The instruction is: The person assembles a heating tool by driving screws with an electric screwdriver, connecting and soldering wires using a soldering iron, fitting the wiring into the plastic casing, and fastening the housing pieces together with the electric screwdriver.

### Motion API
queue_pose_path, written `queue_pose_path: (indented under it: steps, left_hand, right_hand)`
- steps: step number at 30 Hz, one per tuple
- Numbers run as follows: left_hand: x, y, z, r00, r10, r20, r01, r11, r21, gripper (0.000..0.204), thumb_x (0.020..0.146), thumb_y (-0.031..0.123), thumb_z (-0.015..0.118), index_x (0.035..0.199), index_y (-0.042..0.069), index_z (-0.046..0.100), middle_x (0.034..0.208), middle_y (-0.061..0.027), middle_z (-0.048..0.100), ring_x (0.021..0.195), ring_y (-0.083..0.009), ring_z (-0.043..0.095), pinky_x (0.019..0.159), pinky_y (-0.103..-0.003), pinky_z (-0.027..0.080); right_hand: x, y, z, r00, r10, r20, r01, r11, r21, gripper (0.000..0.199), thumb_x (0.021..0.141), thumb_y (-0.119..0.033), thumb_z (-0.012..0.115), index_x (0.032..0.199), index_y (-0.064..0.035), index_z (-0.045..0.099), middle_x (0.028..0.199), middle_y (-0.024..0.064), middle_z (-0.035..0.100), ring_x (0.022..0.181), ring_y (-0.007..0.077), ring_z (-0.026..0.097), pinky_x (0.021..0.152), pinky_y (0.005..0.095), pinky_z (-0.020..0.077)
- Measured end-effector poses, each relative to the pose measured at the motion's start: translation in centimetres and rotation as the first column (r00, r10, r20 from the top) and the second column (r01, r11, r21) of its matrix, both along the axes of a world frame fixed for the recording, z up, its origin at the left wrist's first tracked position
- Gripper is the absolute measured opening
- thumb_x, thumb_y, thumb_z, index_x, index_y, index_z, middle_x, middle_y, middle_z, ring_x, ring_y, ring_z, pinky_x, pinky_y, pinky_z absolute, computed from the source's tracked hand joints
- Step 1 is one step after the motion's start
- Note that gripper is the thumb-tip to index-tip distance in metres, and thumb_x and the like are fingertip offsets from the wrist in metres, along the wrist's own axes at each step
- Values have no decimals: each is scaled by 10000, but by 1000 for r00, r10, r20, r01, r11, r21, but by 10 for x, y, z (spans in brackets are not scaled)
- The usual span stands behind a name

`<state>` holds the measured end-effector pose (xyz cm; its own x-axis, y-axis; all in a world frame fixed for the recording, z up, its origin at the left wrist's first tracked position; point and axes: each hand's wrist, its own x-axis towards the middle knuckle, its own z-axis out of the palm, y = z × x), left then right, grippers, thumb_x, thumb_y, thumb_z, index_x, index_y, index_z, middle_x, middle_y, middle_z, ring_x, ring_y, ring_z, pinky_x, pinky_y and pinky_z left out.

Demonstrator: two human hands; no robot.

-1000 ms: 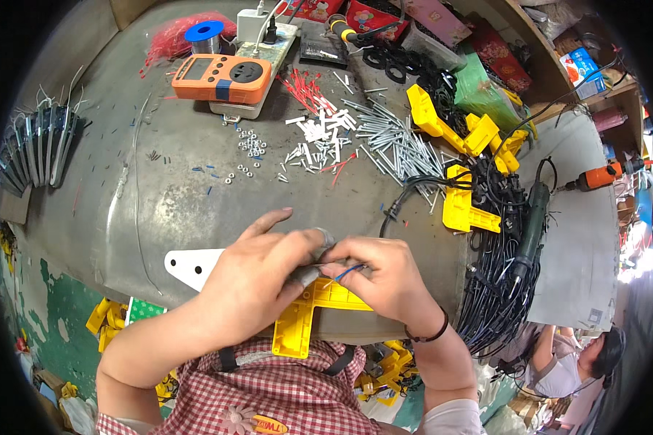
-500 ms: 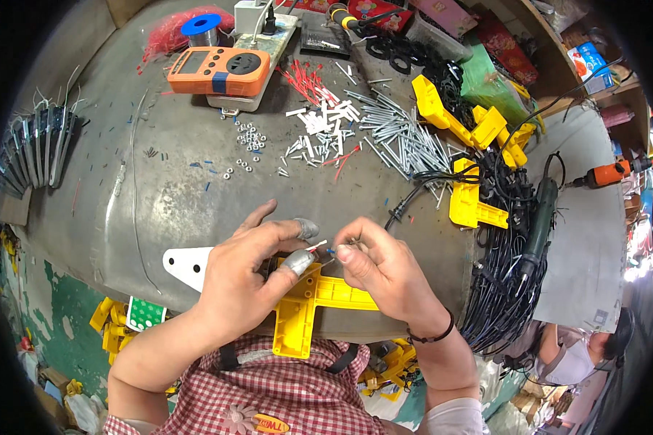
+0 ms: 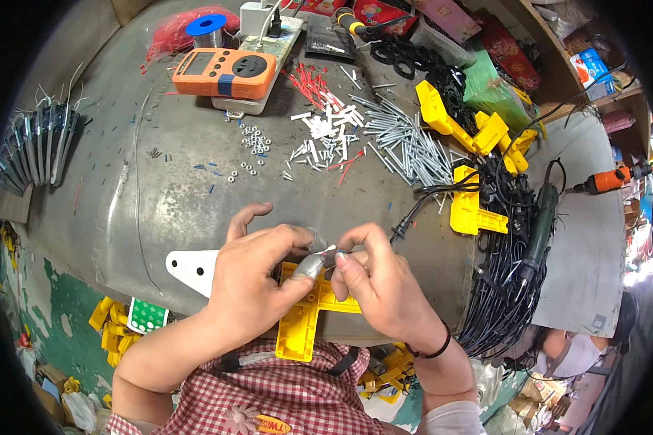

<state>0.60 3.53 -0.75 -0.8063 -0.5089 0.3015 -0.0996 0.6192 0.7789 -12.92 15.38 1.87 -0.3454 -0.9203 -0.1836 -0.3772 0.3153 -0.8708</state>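
My left hand (image 3: 257, 279) and my right hand (image 3: 374, 283) meet over a yellow T-shaped plastic part (image 3: 305, 319) at the near edge of the grey metal table (image 3: 181, 196). The left hand presses on the part, and its thumb wears a grey fingertip cover. The right hand pinches a small thin white piece (image 3: 329, 250) between thumb and forefinger, right at the left fingertips. A black cable (image 3: 413, 210) runs up to the hands from the right. Where the white piece ends is hidden by the fingers.
A white metal plate (image 3: 189, 264) lies left of my hands. Farther back are small nuts (image 3: 252, 141), white and red wire pieces (image 3: 326, 123), long screws (image 3: 406, 145), an orange meter (image 3: 225, 72), yellow parts (image 3: 471, 210), a cable bundle (image 3: 508, 290) and an electric screwdriver (image 3: 540, 225).
My hands have shifted slightly on the yellow part. The right fingers now lift the small white piece up to the left fingertips; the view has moved a little closer.
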Motion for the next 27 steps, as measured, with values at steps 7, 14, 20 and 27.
queue_pose_path:
  steps: [7,14,20,27]
  left_hand:
    - [-1,1,0,1000,18,0,-18,992,121,350,659,46,659,992,62,553,744,-31,654,734,-193,637,991,-457,308]
    - [0,-3,0,1000,-21,-7,21,999,39,231,660,56,660,880,74,592,732,-32,630,692,-196,623,975,-458,328]
    - [-1,-1,5,1000,-16,12,17,999,-32,216,657,84,679,857,81,599,700,-15,610,687,-177,607,948,-459,336]
    - [3,10,-14,983,43,-180,-39,999,30,454,584,-3,718,991,48,524,940,-120,595,822,-316,602,786,-385,477]
  right_hand:
    - [-2,-4,0,940,-41,338,39,999,13,115,915,-105,483,929,-9,423,627,60,576,527,126,548,503,270,426]
    - [-4,1,-6,908,-66,413,100,993,-62,138,888,-91,544,964,9,487,699,52,590,561,69,521,512,229,416]
    - [-3,0,-1,989,-57,136,72,992,-106,136,859,-106,596,937,-6,549,689,37,580,612,43,484,536,214,394]
    - [-6,-3,-5,932,-65,356,81,996,-31,109,857,-101,572,892,-1,546,680,-38,498,611,28,420,540,203,368]
